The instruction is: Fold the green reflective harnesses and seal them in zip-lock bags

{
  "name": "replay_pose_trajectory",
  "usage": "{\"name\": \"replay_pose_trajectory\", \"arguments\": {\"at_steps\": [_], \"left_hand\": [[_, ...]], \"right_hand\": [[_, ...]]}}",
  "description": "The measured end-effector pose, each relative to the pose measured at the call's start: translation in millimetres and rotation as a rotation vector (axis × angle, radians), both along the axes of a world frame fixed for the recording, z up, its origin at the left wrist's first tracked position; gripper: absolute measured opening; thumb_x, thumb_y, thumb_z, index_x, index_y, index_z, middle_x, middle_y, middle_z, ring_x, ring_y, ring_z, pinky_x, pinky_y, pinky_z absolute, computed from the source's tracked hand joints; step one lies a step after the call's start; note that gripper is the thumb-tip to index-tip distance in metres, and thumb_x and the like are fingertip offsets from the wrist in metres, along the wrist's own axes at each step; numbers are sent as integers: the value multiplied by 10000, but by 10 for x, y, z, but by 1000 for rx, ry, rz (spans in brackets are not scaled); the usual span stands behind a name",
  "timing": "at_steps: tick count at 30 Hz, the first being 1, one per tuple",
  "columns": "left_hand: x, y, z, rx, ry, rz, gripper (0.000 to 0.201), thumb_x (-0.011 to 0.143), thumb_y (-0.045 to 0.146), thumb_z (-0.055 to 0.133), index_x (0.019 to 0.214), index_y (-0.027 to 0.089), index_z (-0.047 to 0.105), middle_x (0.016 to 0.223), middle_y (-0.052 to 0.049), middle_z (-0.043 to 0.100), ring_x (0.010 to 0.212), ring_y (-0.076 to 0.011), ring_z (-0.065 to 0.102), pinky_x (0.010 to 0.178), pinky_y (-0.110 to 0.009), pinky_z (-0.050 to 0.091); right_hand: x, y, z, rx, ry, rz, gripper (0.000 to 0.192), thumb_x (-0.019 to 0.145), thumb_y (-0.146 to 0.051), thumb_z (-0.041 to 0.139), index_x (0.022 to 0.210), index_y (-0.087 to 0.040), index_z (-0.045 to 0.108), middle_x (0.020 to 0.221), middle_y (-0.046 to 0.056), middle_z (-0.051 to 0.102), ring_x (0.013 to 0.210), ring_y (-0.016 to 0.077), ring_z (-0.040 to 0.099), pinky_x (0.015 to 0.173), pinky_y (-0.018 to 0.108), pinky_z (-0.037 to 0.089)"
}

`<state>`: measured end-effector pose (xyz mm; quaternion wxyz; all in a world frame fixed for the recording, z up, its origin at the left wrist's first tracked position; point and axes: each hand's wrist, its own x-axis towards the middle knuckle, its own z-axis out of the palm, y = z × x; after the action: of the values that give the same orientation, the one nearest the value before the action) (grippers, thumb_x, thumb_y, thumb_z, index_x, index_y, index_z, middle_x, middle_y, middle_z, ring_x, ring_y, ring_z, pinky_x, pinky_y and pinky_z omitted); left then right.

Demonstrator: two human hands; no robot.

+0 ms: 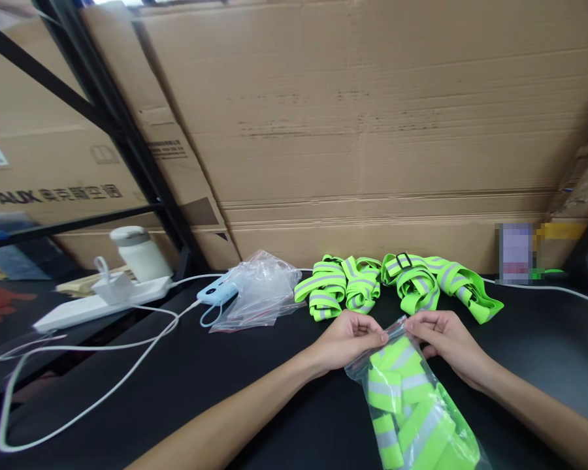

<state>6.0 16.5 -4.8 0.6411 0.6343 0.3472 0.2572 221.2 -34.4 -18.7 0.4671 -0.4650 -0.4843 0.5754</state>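
A clear zip bag [361, 369] is pinched along its top edge by both hands. Inside it lies a folded neon-green reflective strap [411, 405] with silver stripes, its lower end cut off by the frame. My left hand [350, 339] grips the left part of the seal between thumb and fingers. My right hand [443, 336] closes on the right corner of the same seal. Just behind the hands lie several more bundles of reflective straps, a left pair [328, 287] and a right group [416, 281] with a black buckle.
A pile of clear plastic bags [259, 294] partly covers a light-blue phone [218, 289]. At left, a white power strip [102, 310] with a charger, a looping white cable [93, 403] and a white bottle [141, 253]. A cardboard wall [372, 130] closes off the back.
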Motion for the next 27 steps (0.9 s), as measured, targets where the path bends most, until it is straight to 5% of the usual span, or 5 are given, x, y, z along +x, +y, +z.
{"name": "replay_pose_trajectory", "arguments": {"at_steps": [27], "left_hand": [[70,-86,-13,59,-34,-73,465,694,542,834,718,116,651,597,29,544,536,-72,425,527,-202,319]], "right_hand": [[-108,-49,-12,143,-94,34,367,685,-513,867,821,-176,813,684,38,713,594,153,615,512,241,525]]}}
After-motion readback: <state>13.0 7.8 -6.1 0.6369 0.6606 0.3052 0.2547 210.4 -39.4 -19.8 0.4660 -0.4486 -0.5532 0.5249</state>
